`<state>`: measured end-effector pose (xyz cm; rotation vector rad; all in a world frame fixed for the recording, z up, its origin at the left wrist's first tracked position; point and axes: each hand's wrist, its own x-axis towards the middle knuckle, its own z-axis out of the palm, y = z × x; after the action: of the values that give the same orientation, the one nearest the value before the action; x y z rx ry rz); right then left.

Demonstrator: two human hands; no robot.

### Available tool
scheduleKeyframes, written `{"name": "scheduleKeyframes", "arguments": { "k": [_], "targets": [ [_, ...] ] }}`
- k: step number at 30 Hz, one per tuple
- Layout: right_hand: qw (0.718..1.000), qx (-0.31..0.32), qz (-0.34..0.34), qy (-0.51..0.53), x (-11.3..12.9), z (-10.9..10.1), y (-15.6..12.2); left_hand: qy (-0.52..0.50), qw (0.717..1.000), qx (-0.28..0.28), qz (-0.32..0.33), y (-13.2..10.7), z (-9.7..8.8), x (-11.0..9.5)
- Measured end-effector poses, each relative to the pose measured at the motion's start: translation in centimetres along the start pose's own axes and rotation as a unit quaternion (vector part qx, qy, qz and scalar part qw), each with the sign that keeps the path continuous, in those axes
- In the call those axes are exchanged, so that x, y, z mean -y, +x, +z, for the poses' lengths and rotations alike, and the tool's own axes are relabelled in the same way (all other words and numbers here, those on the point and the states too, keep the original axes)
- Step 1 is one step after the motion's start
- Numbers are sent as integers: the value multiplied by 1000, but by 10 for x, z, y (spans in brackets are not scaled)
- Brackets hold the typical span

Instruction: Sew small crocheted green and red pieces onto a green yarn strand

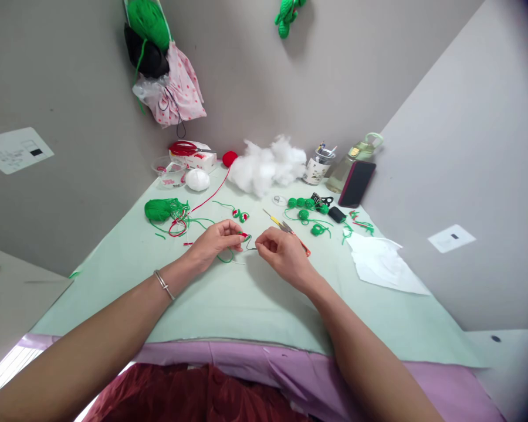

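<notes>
My left hand (215, 240) pinches a small red and green crocheted piece (244, 235) just above the pale green tablecloth (246, 299). My right hand (281, 252) is closed in a pinch right beside it, holding a thin needle or hook with dark thread (250, 246) that runs to the piece. A loop of green yarn (226, 257) trails under my left hand. A metal bracelet sits on my left wrist.
A green yarn ball (158, 209) and red strand lie at the left. Yellow-handled snips (275, 220), green crocheted balls (305, 205), white stuffing (268, 164), a pen jar (319, 167), a bottle (352, 161), a dark phone (356, 183) and white paper (382, 264) sit behind and to the right.
</notes>
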<state>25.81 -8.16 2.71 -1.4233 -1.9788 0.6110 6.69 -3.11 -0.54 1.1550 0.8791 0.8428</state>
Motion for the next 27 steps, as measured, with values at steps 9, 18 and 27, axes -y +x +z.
{"name": "scheduleKeyframes", "arguments": {
  "k": [9, 18, 27],
  "targets": [
    [998, -4, 58, -11, -3, 13, 2, 184, 974, -48, 122, -7, 11, 8],
    [989, -7, 72, 127, -1, 14, 3, 271, 928, -79, 244, -13, 14, 10],
    [956, 11, 91, 280, -3, 16, 5, 258, 914, -69, 307, -17, 15, 8]
  ]
}}
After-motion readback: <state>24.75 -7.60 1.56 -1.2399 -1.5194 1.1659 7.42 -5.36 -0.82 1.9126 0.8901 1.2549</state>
